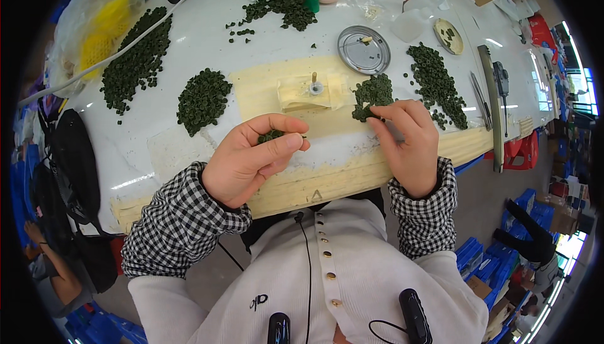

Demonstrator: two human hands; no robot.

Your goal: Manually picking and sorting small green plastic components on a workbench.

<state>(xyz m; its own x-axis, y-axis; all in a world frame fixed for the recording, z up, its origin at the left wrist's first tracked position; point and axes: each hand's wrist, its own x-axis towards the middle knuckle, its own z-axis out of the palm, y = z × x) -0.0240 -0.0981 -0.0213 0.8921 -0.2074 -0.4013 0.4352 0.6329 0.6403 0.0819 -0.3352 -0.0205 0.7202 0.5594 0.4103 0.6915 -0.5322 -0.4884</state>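
My left hand is curled closed around several small dark green pieces, which show between its fingers and thumb. My right hand reaches to the near edge of a pile of small, flat dark green pieces. Its thumb and forefinger come together there, and whatever lies between them is too small to make out. Between and beyond the hands stands a block wrapped in yellowish tape, with a metal pin upright in a round fitting on it.
More heaps of green pieces lie at left, far left, back and right. Behind the right hand is a round metal lid. Tweezers and a long metal bar lie along the right side. A white cable crosses the left.
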